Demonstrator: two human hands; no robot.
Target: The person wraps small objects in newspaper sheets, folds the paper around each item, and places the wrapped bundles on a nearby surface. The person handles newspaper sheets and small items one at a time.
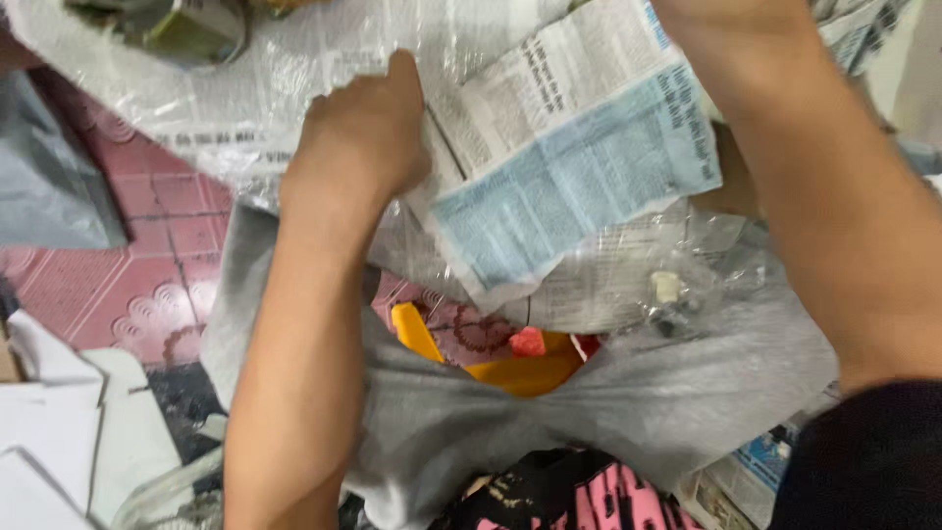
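- Gripping the edge of a folded newspaper sheet [579, 157], the left hand [358, 137] is curled shut, its knuckles toward the camera and its fingers tucked behind the paper's left margin together with some clear plastic film [245, 93]
- The newspaper sheet is the landmark: it lies just right of the left hand, touching it, tilted, with a pale blue printed block across its lower half
- The right hand is out of view past the top edge, above the newspaper sheet; only the right forearm [834, 206] shows, running down along the sheet's right side, so I cannot tell whether that hand is open or closed, or what it has hold of
- Below the newspaper sheet lies a clear plastic bag [677, 294] with small pale and dark bits inside
- Further below, a grey cloth [589, 412] sags between the two arms, and through its gap show a yellow plastic piece [520, 373] and a small red lump [528, 342]
- Left of the newspaper sheet, beyond the left forearm, is red patterned floor tile [137, 285], with white boards [59, 432] at the lower left
- At the bottom, under the grey cloth, is a black and pink printed fabric [579, 496]
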